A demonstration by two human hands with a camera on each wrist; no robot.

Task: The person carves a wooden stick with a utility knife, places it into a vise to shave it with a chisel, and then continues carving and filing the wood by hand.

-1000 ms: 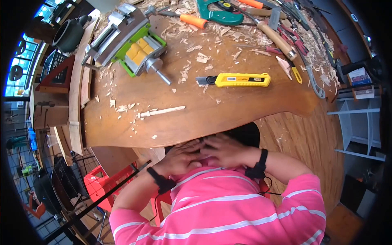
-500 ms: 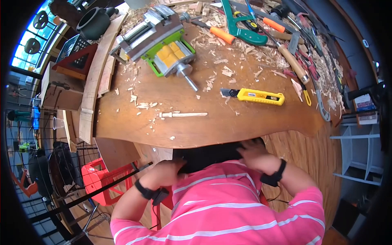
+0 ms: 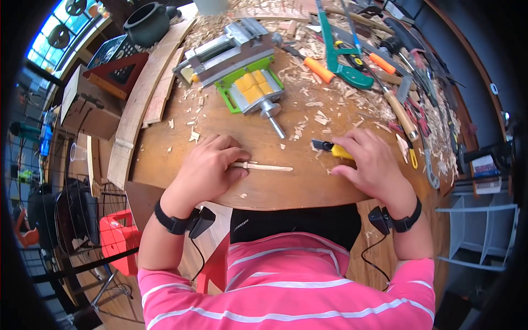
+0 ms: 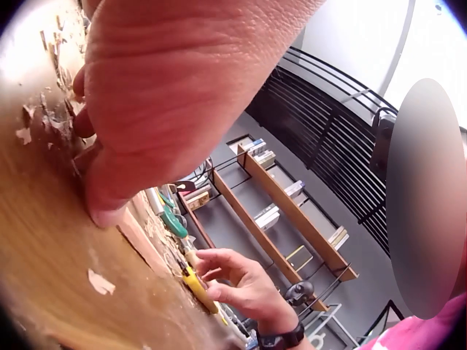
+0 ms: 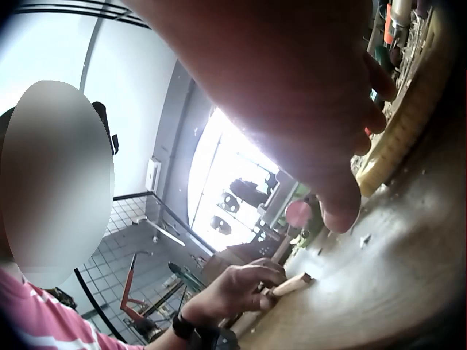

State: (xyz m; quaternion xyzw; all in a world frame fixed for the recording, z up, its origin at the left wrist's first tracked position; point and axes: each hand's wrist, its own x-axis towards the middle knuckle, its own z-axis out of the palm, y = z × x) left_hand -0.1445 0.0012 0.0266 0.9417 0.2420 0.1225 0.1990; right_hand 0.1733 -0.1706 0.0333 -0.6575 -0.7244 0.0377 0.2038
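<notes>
A small carved wooden stick (image 3: 272, 168) lies low at the tabletop near its front edge. My left hand (image 3: 206, 168) pinches its thicker left end between thumb and fingers, hiding that end in the head view. In the right wrist view the stick (image 5: 293, 284) pokes out past the left fingertips. To the right is a yellow utility knife (image 3: 340, 152), its dark blade end pointing left. My right hand (image 3: 374, 162) is over it with fingers loosely bent and the thumb apart, covering much of its body. The left wrist view shows the knife (image 4: 197, 288) beside those spread fingers.
Behind the hands stands a metal vise (image 3: 236, 47) on a green base. A green-handled saw (image 3: 352, 77), a wooden-handled tool (image 3: 400, 113) and an orange-handled tool (image 3: 319, 70) lie among shavings. Long planks (image 3: 148, 99) line the table's left side.
Both hands have come up from the lap at the shirt hem onto the table. The left has taken hold of the wooden stick; the right has reached over the utility knife.
</notes>
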